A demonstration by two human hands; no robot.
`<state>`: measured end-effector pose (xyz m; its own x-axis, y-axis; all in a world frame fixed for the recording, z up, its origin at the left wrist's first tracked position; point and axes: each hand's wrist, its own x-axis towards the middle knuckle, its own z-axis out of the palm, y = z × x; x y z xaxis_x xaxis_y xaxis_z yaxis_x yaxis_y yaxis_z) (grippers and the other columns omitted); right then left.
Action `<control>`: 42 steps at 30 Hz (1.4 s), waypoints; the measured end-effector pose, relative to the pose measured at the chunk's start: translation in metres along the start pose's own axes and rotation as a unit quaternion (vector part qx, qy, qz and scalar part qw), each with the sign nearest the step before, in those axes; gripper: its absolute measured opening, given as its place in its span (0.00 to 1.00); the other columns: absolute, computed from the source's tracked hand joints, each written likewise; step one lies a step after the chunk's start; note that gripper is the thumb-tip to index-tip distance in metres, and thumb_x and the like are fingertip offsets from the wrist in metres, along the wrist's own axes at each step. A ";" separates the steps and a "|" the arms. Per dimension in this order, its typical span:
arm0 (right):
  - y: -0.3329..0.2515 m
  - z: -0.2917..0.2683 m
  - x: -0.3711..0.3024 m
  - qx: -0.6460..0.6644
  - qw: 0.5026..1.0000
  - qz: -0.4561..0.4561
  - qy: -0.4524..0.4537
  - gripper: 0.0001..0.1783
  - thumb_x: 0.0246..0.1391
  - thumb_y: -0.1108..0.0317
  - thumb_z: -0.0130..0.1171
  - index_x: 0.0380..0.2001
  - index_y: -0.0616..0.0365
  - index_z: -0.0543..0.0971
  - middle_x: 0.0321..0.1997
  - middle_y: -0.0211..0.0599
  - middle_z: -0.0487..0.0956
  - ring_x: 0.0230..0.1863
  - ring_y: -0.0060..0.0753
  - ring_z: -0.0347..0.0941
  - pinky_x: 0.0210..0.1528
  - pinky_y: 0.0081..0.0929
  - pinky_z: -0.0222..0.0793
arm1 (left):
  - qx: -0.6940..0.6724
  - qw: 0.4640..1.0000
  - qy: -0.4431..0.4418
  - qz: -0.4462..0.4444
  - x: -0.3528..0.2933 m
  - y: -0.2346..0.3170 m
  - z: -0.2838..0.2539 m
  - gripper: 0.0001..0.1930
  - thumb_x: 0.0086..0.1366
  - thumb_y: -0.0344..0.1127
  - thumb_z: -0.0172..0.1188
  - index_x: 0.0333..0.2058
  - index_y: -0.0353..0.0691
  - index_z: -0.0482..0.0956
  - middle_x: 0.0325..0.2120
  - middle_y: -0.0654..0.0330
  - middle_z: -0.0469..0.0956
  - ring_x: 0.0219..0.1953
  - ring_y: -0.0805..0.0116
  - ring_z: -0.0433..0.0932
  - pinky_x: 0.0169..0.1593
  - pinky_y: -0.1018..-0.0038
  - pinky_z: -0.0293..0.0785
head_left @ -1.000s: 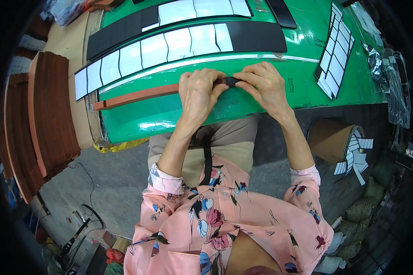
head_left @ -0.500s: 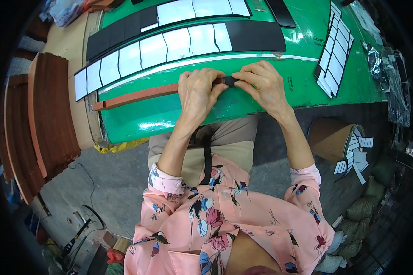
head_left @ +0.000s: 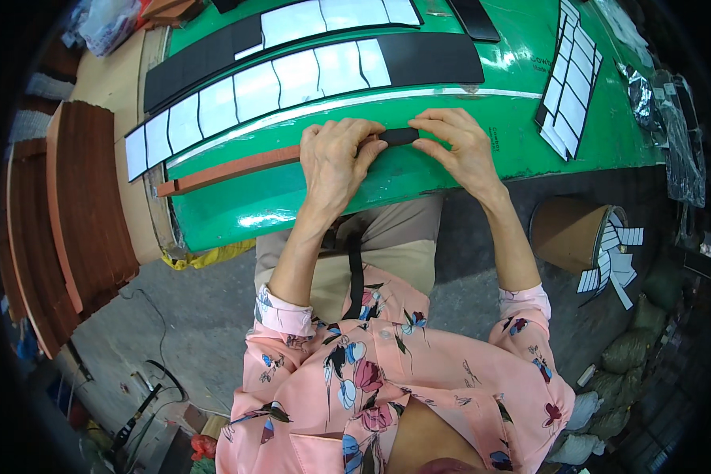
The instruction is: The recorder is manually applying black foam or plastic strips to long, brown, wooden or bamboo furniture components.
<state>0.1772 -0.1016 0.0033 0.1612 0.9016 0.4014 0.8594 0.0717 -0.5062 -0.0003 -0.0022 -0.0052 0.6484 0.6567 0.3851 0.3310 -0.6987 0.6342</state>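
My left hand point(head_left: 336, 162) is closed round a long reddish-brown wooden strip point(head_left: 233, 170) close to its right end, thumb and fingers pinching it. A short black piece with a rounded end point(head_left: 399, 137) shows at that end, just past the left fingertips; how it joins the wood is hidden. My right hand point(head_left: 460, 150) has its thumb and fingertips at the two edges of the black piece's outer end. Away to the left, the strip lies over the green tabletop point(head_left: 245, 215) and shows a dark notch close to its far tip.
Black sheets with white rectangular pieces point(head_left: 276, 83) lie behind my hands. Another such sheet point(head_left: 569, 79) lies at the right. A dark flat object point(head_left: 475, 20) rests at the back. Curved brown boards point(head_left: 95, 197) stand left. A brown bin point(head_left: 569, 233) with white scraps stands right.
My right fingers have shifted slightly right along the black piece and spread a little, so more of it shows. My left hand keeps its grip. The view has shifted slightly.
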 end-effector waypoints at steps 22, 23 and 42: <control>-0.016 0.010 -0.008 -0.108 0.990 -0.084 0.028 0.19 0.43 0.71 0.63 0.43 0.53 0.78 0.48 0.33 0.74 0.44 0.40 0.70 0.48 0.43 0.65 | 0.092 0.986 0.064 0.125 -0.007 -0.008 0.010 0.14 0.48 0.28 0.62 0.35 0.52 0.82 0.27 0.70 0.75 0.29 0.69 0.71 0.35 0.70 0.63; -0.017 0.016 -0.012 -0.098 0.992 -0.076 0.024 0.20 0.42 0.72 0.63 0.43 0.51 0.79 0.48 0.33 0.74 0.46 0.41 0.70 0.50 0.49 0.63 | 0.095 0.984 0.075 0.134 -0.007 -0.007 0.012 0.14 0.47 0.28 0.61 0.35 0.52 0.82 0.27 0.69 0.75 0.29 0.69 0.72 0.34 0.70 0.63; -0.014 0.015 0.007 -0.005 1.000 0.002 -0.028 0.15 0.42 0.71 0.64 0.37 0.57 0.78 0.38 0.37 0.78 0.42 0.40 0.72 0.47 0.35 0.66 | 0.159 0.910 0.350 -0.153 -0.097 -0.107 -0.141 0.22 0.65 0.36 0.53 0.55 0.34 0.65 0.46 0.52 0.71 0.50 0.55 0.68 0.56 0.62 0.59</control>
<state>0.1586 -0.0897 0.0020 0.1373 0.9243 0.3562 0.8641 0.0640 -0.4992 -0.1959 0.0489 -0.0161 -0.0670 0.7769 0.6261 0.6766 -0.4258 0.6007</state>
